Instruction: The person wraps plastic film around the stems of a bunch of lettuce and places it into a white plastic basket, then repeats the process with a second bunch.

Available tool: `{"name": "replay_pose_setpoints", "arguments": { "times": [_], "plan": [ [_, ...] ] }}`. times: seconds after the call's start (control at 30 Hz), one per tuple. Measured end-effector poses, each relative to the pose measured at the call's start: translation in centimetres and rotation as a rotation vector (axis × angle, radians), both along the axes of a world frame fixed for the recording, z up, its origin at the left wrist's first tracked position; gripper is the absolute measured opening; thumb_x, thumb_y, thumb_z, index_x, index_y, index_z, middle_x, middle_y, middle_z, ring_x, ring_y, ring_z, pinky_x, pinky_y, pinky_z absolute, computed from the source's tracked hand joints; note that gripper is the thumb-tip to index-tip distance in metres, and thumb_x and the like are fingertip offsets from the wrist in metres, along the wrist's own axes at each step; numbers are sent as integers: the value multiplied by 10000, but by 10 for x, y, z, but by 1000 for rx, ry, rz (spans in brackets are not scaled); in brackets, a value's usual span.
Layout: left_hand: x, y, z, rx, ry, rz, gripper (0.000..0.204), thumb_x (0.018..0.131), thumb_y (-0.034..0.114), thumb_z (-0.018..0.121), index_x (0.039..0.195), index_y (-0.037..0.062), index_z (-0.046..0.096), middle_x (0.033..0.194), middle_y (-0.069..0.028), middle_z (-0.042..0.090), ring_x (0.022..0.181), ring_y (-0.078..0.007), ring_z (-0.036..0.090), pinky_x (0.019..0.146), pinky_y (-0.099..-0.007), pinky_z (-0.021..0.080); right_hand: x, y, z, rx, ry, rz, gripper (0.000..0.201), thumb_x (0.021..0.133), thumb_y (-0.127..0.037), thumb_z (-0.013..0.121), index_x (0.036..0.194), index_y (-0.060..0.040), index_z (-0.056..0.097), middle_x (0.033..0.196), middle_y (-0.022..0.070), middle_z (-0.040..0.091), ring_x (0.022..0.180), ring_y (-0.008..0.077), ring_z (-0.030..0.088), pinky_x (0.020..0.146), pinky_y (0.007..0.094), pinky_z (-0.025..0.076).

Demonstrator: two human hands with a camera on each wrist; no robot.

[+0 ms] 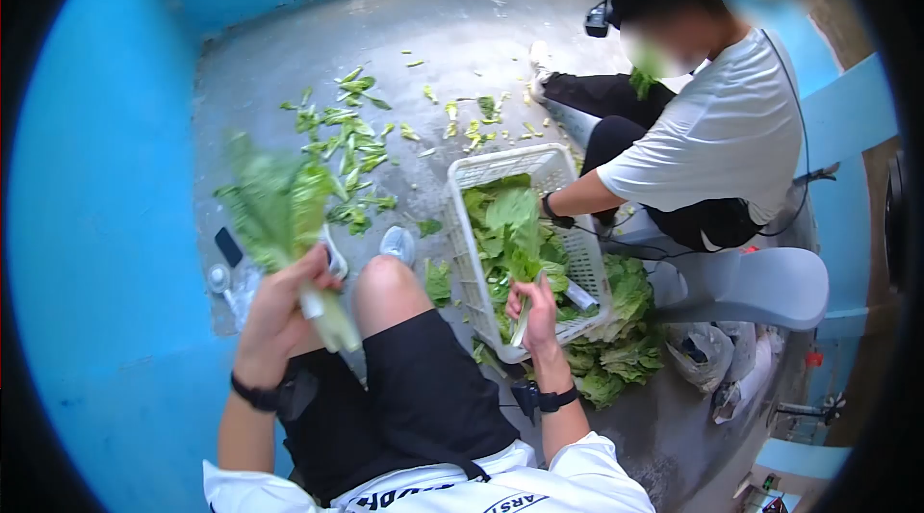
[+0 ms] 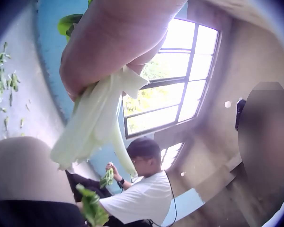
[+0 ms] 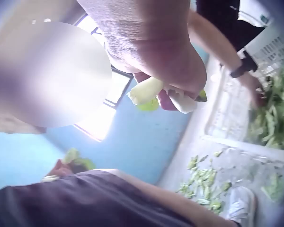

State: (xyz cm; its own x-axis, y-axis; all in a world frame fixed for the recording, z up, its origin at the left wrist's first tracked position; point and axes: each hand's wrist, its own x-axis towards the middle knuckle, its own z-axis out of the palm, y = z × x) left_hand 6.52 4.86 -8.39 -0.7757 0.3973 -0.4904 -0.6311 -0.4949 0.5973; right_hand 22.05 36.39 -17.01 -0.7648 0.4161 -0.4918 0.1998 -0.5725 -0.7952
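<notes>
My left hand (image 1: 289, 299) grips a bunch of long leafy greens (image 1: 274, 200) round its pale stalks, above my thigh. Its leaves point up and away, blurred in the head view. Several white stalk ends (image 2: 92, 124) stick out below the fist in the left wrist view. Over the near end of a white plastic crate (image 1: 466, 253), my right hand (image 1: 537, 311) pinches smaller greens (image 1: 520, 239) by their stems. Cut stem ends (image 3: 146, 91) poke out from between its fingers in the right wrist view. Loose green leaves (image 1: 489, 200) fill part of the crate.
Trimmed leaf scraps (image 1: 354, 147) lie across the grey floor ahead. Another person (image 1: 712, 118) sits at the right, one arm reaching to the crate. Leafy heads (image 1: 621, 349) are heaped beside it, near a grey plastic stool (image 1: 751, 287) and plastic bags (image 1: 700, 356). A phone (image 1: 229, 247) lies at left.
</notes>
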Motion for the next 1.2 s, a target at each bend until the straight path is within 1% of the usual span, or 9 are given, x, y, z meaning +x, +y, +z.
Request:
{"name": "replay_pose_setpoints", "arguments": {
  "times": [0.23, 0.4, 0.6, 0.7, 0.83, 0.9, 0.97, 1.1, 1.2],
  "plan": [
    [6, 60, 15, -78, 5, -11, 159, 865, 160, 730, 941, 79, 617, 731, 27, 563, 609, -94, 544, 648, -277, 499, -73, -96, 88, 134, 231, 191, 284, 1014, -289, 457, 1150, -42, 494, 842, 40, 501, 683, 129, 483, 607, 253, 404],
    [20, 70, 22, 64, 109, 12, 511, 948, 370, 605, 1318, 59, 438, 1213, -60, 545, 1098, -153, 549, 897, -328, 495, -97, -143, 106, 991, 311, 291, 344, 991, -279, 475, 1154, 19, 531, 1042, 143, 536, 886, 311, 542, 784, 448, 435],
    [22, 72, 11, 134, 251, -99, 460, 961, 382, 572, 1290, 69, 498, 1129, -76, 611, 1007, -166, 610, 862, -317, 514, -103, -142, 113, 1689, 253, 287, 463, 926, -226, 494, 1311, 31, 484, 1347, 245, 412, 1308, 397, 358, 1103, 557, 215],
    [17, 69, 5, 74, 171, -115, 391, 929, 281, 647, 1240, 70, 540, 1090, -53, 624, 961, -138, 617, 812, -303, 529, -101, -137, 101, 1532, 273, 542, 543, 907, -268, 511, 1336, 58, 442, 1426, 281, 335, 1380, 405, 279, 1134, 583, 160],
    [9, 63, 2, 220, -16, -86, 269, 903, 165, 680, 1126, 44, 591, 976, -50, 640, 868, -118, 627, 691, -278, 535, -96, -121, 101, 1201, 383, 689, 683, 840, -237, 650, 1371, 84, 365, 1433, 323, 301, 1353, 421, 332, 1125, 502, 267],
    [6, 60, 8, 113, 105, -181, 220, 891, 160, 693, 1062, 53, 607, 860, -37, 640, 781, -118, 634, 615, -285, 540, -82, -118, 106, 1167, 376, 646, 719, 834, -235, 709, 1376, 81, 358, 1436, 300, 323, 1337, 386, 383, 1110, 431, 316],
    [6, 60, 16, 116, 92, -130, 173, 881, 154, 703, 996, 57, 618, 774, -28, 625, 702, -125, 631, 561, -286, 535, -68, -109, 93, 670, 370, 409, 755, 858, -308, 721, 1386, 77, 343, 1417, 247, 382, 1331, 327, 406, 1099, 404, 333],
    [5, 60, 31, 90, 151, -204, 151, 880, 156, 699, 955, 43, 632, 788, -46, 646, 699, -148, 645, 618, -294, 534, -64, -94, 96, 244, 271, 600, 796, 897, -425, 661, 1414, 66, 308, 1383, 198, 439, 1312, 273, 420, 1096, 378, 326],
    [2, 68, 43, 81, 187, -211, 144, 876, 163, 703, 916, 39, 641, 783, -46, 646, 675, -138, 638, 602, -280, 529, -71, -107, 102, 291, 340, 501, 811, 922, -518, 569, 1422, 62, 303, 1382, 189, 432, 1308, 264, 418, 1091, 370, 324]
  ]
}}
